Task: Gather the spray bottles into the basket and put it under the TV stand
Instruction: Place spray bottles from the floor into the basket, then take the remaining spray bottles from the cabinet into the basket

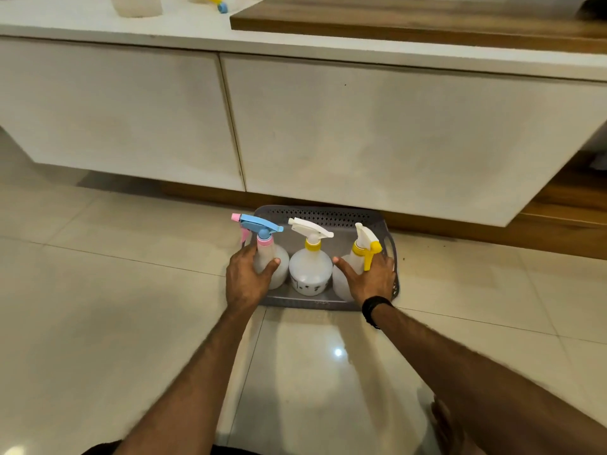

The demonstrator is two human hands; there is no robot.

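A grey perforated basket (315,214) sits on the tiled floor, its far end just under the front edge of the white TV stand (377,133). Three spray bottles stand upright in it: one with a blue and pink head (262,229) at the left, one with a white head and yellow collar (310,267) in the middle, one with a white and yellow head (363,244) at the right. My left hand (244,279) wraps the left bottle at the basket's left side. My right hand (372,277) lies against the right bottle and the basket's right side.
On top of the stand are a translucent container (136,4), another sprayer with a yellow and blue head (216,1) and a wooden slab (417,18). A wooden plinth (492,231) runs behind the gap under the stand. Glossy floor tiles (98,307) surround the basket.
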